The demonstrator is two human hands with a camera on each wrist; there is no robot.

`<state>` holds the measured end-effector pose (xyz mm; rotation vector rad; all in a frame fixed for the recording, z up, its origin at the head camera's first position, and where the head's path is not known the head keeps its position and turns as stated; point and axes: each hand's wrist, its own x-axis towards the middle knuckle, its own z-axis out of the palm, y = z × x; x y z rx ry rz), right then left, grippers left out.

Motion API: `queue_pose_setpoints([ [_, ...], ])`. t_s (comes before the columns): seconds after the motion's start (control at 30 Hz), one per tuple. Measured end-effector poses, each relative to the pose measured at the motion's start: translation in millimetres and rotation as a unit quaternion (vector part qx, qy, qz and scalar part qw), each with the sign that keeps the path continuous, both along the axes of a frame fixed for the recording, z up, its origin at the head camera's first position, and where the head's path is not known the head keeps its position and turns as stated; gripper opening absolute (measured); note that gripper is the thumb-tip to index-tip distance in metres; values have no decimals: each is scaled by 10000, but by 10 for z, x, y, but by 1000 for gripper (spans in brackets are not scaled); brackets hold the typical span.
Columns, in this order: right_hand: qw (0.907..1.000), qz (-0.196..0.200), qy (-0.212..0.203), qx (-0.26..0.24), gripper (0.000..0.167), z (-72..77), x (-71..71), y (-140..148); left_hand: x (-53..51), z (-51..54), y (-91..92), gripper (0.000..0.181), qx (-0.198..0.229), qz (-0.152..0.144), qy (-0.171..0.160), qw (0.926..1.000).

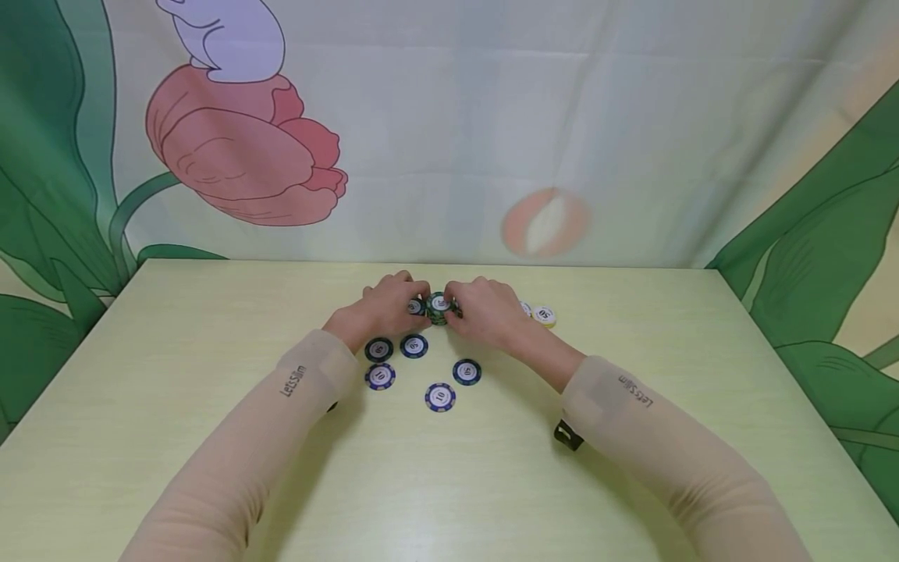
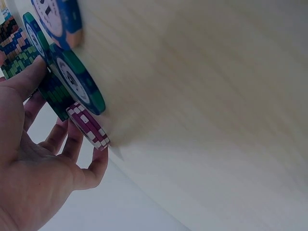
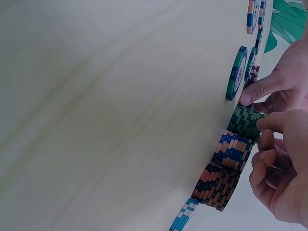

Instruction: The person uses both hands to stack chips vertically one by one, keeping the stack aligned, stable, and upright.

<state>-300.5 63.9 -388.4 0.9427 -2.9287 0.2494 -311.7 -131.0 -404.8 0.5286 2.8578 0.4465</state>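
Note:
A green chip stack [image 1: 438, 303] [image 3: 245, 121] stands between the two hands. My left hand [image 1: 392, 304] [image 2: 41, 163] has its fingers curled round a darker green stack [image 2: 56, 95] just left of it, thumb on the near side. Beside that hand's outer fingers stands a purple-and-white stack [image 2: 88, 125]. My right hand [image 1: 488, 308] [image 3: 288, 168] holds the green stack at its edge with thumb and a fingertip; the other fingers are bent, and part of the grip is hidden.
Several loose blue-rimmed chips [image 1: 440, 397] lie nearer the body. Blue-and-peach [image 3: 233, 150] and brown-and-black [image 3: 216, 186] stacks adjoin the green one, followed by light-blue-and-white chips [image 3: 185, 215]. White-and-yellow chips [image 1: 544, 315] lie farther right. A curtain hangs behind the table.

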Motion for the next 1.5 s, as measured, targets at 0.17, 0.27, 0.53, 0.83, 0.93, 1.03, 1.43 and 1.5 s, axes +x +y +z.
queue_pose_setpoints([
  [0.17,10000,2,36,-34,23,-14,-15,-3,-2,-3,1,39,-3,-5,-26,10000],
  [0.27,10000,14,65,-31,22,-23,-24,-5,-2,-2,-1,40,1,2,-41,10000],
  [0.53,9998,-1,169,39,23,-33,-31,-10,5,4,-7,41,19,0,-44,10000],
  [0.83,9998,-27,175,-24,25,-35,-40,32,-10,-10,-3,42,35,14,-79,10000],
  [0.93,9998,-132,92,-103,28,-25,-48,64,-7,-7,-5,42,38,10,-61,10000],
  [1.03,9995,-241,52,-202,31,-9,-57,104,-2,-2,-8,43,34,-5,-54,10000],
  [1.43,9991,-292,46,-301,59,11,-126,297,3,5,-14,51,-113,-63,-135,9998],
  [1.5,9992,-300,-133,-220,65,4,-133,323,1,5,-16,52,-126,-71,-151,9998],
])
